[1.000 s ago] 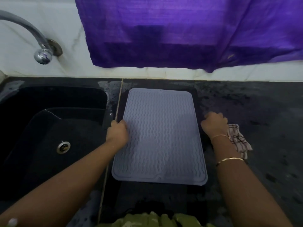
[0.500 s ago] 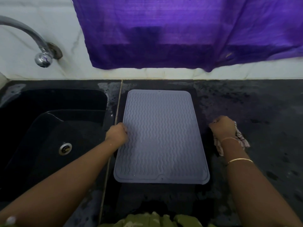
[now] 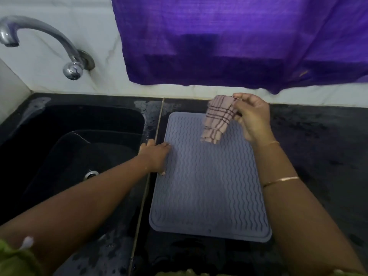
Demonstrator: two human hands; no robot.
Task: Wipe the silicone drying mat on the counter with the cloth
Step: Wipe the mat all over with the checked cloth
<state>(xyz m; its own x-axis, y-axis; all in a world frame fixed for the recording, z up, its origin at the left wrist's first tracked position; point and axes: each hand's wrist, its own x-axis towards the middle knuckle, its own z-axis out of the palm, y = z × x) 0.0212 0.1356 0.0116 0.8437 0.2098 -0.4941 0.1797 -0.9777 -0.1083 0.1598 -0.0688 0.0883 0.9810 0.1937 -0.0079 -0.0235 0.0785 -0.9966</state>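
We lost the far right corner of the mat (image 3: 209,186) behind the cloth (image 3: 218,119) and right hand (image 3: 253,118). The sink (image 3: 59,136) ran off the left edge, the curtain (image 3: 239,36) off the top; green fabric (image 3: 12,259) below was blurred.

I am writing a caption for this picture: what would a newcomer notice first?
The purple curtain across the back wall, then the grey mat on the black counter, right of the sink. Over the mat's far end the right hand holds up a checked cloth; the left hand rests on its left edge.
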